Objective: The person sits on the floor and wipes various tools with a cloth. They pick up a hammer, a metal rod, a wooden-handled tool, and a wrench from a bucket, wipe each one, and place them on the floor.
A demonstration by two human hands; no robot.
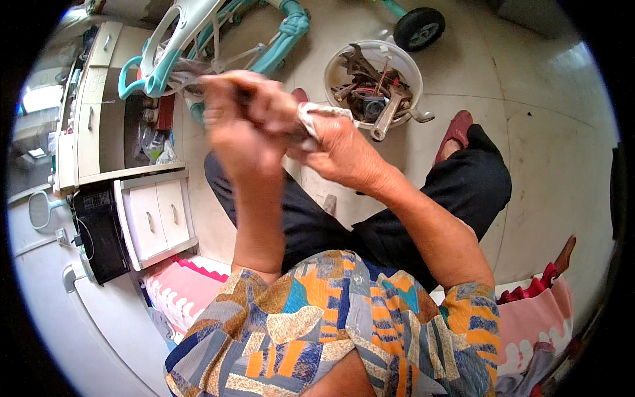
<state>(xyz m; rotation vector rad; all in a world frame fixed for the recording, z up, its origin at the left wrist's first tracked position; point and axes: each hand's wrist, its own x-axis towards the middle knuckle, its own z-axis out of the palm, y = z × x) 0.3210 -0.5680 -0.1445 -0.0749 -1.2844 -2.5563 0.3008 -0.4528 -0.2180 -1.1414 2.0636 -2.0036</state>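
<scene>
Both hands are raised together in front of my lap. My left hand (243,124) is motion-blurred, its fingers curled around a dark elongated object (301,133) that is mostly hidden. On the right, my right hand (342,151) grips a pale patterned cloth (325,110) against that same object; the two hands nearly touch. Just beyond them stands a white bucket (416,67) of metal tools. An open-end wrench (358,62) and a steel tool with a round socket-like end (389,114) show in it.
A turquoise and white wheeled frame (280,52) stands ahead on the left. A black wheel (419,29) is behind the bucket. White cabinets (158,216) line the left side. A small metal piece (329,203) lies on the tiled floor between my legs. Pink fabric (531,317) covers the seat beside me.
</scene>
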